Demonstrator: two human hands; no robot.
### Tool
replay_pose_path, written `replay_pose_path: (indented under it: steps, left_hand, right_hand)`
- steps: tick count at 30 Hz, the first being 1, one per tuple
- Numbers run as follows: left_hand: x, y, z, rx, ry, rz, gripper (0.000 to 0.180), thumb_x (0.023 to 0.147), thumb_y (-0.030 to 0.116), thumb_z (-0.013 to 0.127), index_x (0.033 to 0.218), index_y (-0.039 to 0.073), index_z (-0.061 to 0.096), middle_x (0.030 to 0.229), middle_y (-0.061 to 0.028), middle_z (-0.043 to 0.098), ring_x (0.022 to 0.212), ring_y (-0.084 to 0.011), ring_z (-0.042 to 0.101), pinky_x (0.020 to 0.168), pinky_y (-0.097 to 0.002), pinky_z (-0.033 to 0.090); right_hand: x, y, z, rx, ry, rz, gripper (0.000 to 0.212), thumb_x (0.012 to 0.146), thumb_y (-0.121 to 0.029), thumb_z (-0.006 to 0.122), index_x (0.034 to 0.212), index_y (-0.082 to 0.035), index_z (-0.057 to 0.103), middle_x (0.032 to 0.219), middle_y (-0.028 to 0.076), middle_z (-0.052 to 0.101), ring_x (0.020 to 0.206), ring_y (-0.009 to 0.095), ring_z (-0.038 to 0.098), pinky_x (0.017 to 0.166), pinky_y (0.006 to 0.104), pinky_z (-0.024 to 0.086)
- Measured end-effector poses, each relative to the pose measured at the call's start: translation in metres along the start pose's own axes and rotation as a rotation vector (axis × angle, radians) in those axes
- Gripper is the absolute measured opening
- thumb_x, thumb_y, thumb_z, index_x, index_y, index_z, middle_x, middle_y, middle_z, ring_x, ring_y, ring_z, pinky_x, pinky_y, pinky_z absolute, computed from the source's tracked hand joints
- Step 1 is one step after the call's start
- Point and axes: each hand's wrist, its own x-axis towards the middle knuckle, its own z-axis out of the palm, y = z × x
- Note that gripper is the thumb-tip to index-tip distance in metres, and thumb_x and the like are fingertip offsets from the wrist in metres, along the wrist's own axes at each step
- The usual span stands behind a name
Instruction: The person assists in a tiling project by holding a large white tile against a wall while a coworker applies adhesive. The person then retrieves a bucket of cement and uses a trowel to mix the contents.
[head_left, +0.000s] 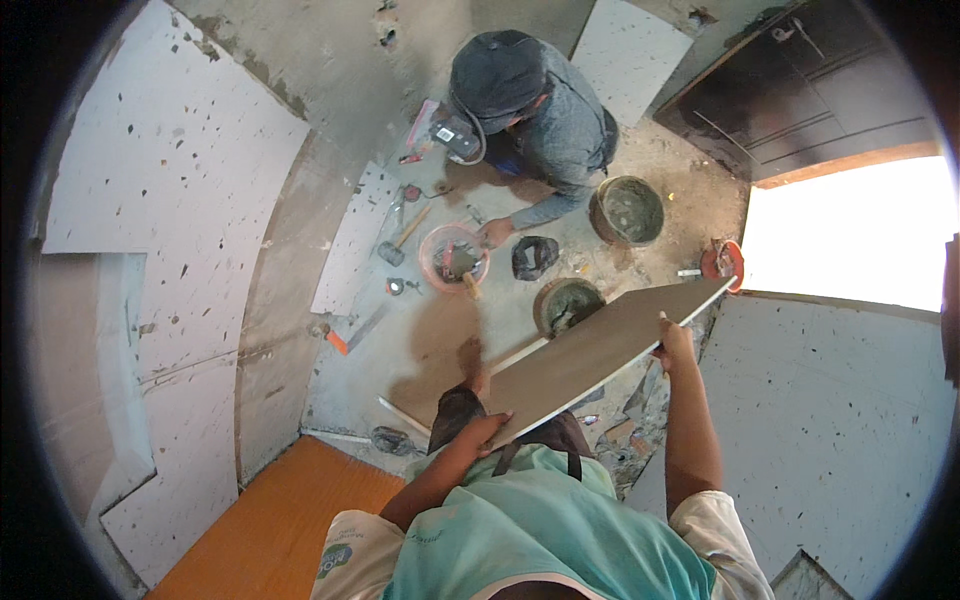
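Note:
A long tile [600, 345], brownish on its upper face with a thin pale edge, slants in front of my body. My left hand [485, 432] grips its near left corner. Farther right, my right hand [675, 340] is closed round the near long edge, fingers on the upper face. The tile's far right corner reaches over by a small red bucket [735, 260]. Beyond its far edge stands a bucket of grey mortar [567, 304], partly covered by the tile.
A co-worker [560, 120] crouches ahead, one hand at a pink-rimmed basin [428, 262]. Around them lie a mallet [393, 252], a black plastic bag [535, 258], an orange-handled tool [337, 343] and another mortar bucket [627, 211]. An orange-brown panel [280, 520] lies at lower left.

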Motion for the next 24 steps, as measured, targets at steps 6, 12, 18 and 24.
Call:
replay_pose_path:
  steps: [6, 12, 18, 24]
  left_hand:
    - [0.020, -0.007, -0.007, -0.077, 0.079, 0.029, 0.039, 0.084, 0.032, 0.063, 0.099, -0.003, 0.061, 0.076, -0.0122, 0.064, 0.055, -0.0223, 0.062, 0.043, -0.0324, 0.047]
    - [0.022, -0.002, -0.029, 0.332, 0.066, 0.158, 0.032, 0.087, 0.032, 0.058, 0.096, 0.001, 0.062, 0.059, -0.0098, 0.059, 0.048, -0.0199, 0.058, 0.039, -0.0293, 0.045]
    - [-0.025, 0.013, 0.007, 0.003, -0.039, 0.070, 0.026, 0.087, 0.032, 0.060, 0.088, 0.006, 0.061, 0.056, -0.0032, 0.053, 0.049, -0.0158, 0.056, 0.045, -0.0240, 0.048]
    - [0.020, -0.011, -0.028, -0.041, -0.070, 0.189, 0.029, 0.088, 0.033, 0.060, 0.094, 0.005, 0.060, 0.067, -0.0054, 0.061, 0.051, -0.0138, 0.058, 0.047, -0.0218, 0.049]
  right_hand:
    - [0.005, -0.001, 0.004, 0.013, 0.013, -0.013, 0.030, 0.087, -0.020, 0.056, 0.103, 0.005, 0.053, 0.086, 0.017, 0.060, 0.061, 0.027, 0.061, 0.044, 0.0399, 0.052]
    - [-0.007, -0.011, 0.008, 0.052, -0.002, 0.010, 0.020, 0.083, -0.013, 0.057, 0.090, 0.006, 0.054, 0.073, 0.015, 0.057, 0.054, 0.025, 0.060, 0.038, 0.0376, 0.050]
    - [0.034, 0.021, -0.015, -0.055, 0.077, -0.047, 0.029, 0.078, -0.017, 0.060, 0.083, 0.011, 0.058, 0.074, 0.019, 0.060, 0.059, 0.030, 0.063, 0.042, 0.0399, 0.051]
    - [0.028, 0.011, -0.003, -0.182, 0.068, -0.076, 0.041, 0.079, -0.026, 0.060, 0.090, 0.013, 0.060, 0.081, 0.022, 0.063, 0.067, 0.031, 0.065, 0.049, 0.0387, 0.052]
